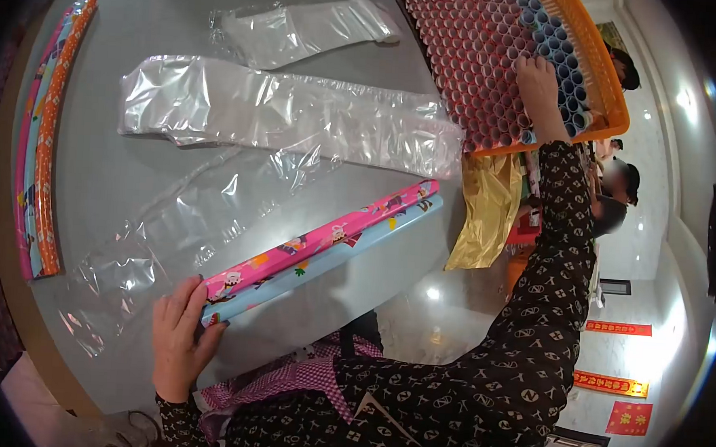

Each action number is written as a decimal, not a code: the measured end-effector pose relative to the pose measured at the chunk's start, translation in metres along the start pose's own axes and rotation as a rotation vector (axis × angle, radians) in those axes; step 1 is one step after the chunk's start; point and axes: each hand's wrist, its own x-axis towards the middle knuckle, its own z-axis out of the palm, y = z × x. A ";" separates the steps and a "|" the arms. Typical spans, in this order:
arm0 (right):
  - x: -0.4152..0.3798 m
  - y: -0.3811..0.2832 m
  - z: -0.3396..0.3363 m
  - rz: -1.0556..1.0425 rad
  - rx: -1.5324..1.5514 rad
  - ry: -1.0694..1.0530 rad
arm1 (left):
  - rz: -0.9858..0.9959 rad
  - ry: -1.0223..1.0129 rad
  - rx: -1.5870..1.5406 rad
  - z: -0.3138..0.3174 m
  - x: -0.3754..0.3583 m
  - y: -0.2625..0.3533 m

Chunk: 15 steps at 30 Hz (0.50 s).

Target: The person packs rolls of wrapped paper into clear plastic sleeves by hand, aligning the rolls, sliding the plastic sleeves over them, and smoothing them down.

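At the lower left, my left hand (180, 336) is closed on the near ends of a pink roll of printed wrapping paper (325, 242) and a light blue roll (332, 263). The two rolls lie side by side, slanting across the table. My right hand (539, 83) stretches far out to an orange plastic basket (616, 95). Its bent fingers press among the ends of tightly packed rolls, at the border between the red-pink ones (472, 59) and the blue ones (572, 77). What the fingertips grip there is hidden.
Clear plastic sleeves (283, 110) lie flat across the grey table (122, 235), with another stack (311, 31) behind. A bundle of pink, blue and orange rolls (50, 143) lies along the left side. Gold foil (486, 210) hangs under the basket. Other people (619, 184) are at the right.
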 end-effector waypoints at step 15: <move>0.014 0.019 0.020 -0.051 0.012 -0.187 | 0.114 0.058 0.069 0.001 0.003 -0.002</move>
